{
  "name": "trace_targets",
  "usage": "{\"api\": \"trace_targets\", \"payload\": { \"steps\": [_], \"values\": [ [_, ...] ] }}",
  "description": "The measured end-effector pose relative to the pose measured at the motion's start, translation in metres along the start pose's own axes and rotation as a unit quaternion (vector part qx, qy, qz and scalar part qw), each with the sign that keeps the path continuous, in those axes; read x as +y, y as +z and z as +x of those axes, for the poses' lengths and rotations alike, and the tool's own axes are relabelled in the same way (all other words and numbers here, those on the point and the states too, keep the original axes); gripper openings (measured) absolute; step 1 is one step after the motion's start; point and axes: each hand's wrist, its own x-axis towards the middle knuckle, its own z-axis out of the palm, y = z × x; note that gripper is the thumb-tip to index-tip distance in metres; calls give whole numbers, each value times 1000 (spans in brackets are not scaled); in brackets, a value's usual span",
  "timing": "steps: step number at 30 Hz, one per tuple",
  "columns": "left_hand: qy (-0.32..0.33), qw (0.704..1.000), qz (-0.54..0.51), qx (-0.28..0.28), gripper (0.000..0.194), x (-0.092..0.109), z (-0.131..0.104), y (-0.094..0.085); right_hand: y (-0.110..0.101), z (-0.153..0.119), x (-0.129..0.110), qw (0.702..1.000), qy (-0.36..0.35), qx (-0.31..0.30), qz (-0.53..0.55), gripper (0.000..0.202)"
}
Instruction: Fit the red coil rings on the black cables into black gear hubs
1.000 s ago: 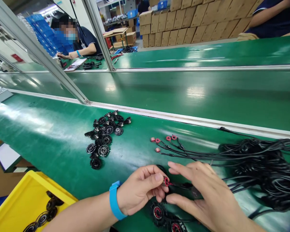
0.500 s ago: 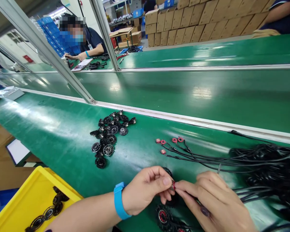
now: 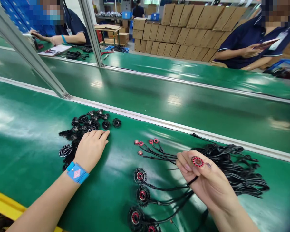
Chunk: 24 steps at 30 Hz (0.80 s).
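My left hand (image 3: 92, 149), a blue band at its wrist, reaches over the pile of black toothed wheels (image 3: 83, 124); its fingertips are partly spread at the pile's right side, and what lies under the palm is hidden. Between thumb and fingers of my right hand (image 3: 200, 174) is a red-toothed ring (image 3: 197, 161) with a black cable, its face turned up. Black wheels with red rings inside (image 3: 140, 176) lie between my hands, wired to cables. Behind them rest small red rings (image 3: 151, 141) on cable ends.
A heap of black cables (image 3: 241, 175) lies behind and right of my right hand. A yellow bin (image 3: 7, 203) stands at the lower left. A metal post (image 3: 48, 71) and a white rail (image 3: 135, 113) border the green table. Two people sit across.
My hands have separated: the left moved to the wheel pile, the right lifted the red ring rightward. The view has turned right, showing another person and more of the wired wheels.
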Motion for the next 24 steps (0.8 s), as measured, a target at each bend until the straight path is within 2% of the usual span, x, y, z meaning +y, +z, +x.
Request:
{"api": "trace_targets", "payload": {
  "steps": [5, 7, 8, 9, 10, 12, 13, 14, 18, 21, 24],
  "values": [
    [50, 986, -153, -31, 33, 18, -7, -5, -2, -1, -3, 999, -20, -1, -28, 42],
    [45, 974, -218, -32, 34, 25, -9, -8, -1, -2, -1, 998, -25, 1, -59, 34],
    [37, 966, -255, -29, 35, 28, -10, -10, 1, -2, 2, 993, -37, -3, -109, 25],
    [25, 955, -296, -27, 38, 31, -10, -11, 4, -2, 5, 979, -64, -13, -191, 16],
    [12, 941, -336, -25, 43, 34, -10, -13, 7, -2, 9, 951, -104, -26, -288, 11],
    [-11, 912, -409, -28, 49, 38, -10, -15, 17, -1, 21, 860, -197, -54, -468, 10],
    [-19, 900, -435, -33, 48, 40, -9, -15, 22, -1, 27, 815, -237, -65, -525, 12],
    [-22, 890, -453, -41, 45, 41, -9, -15, 26, -1, 33, 787, -264, -73, -552, 14],
    [-18, 874, -478, -81, 27, 40, -9, -15, 37, -4, 49, 752, -301, -111, -576, 21],
    [-9, 876, -474, -87, 22, 39, -9, -15, 36, -7, 48, 741, -317, -133, -577, 26],
    [12, 875, -475, -95, 17, 44, -9, -13, 32, -6, 41, 735, -326, -127, -580, 23]
  ]
}}
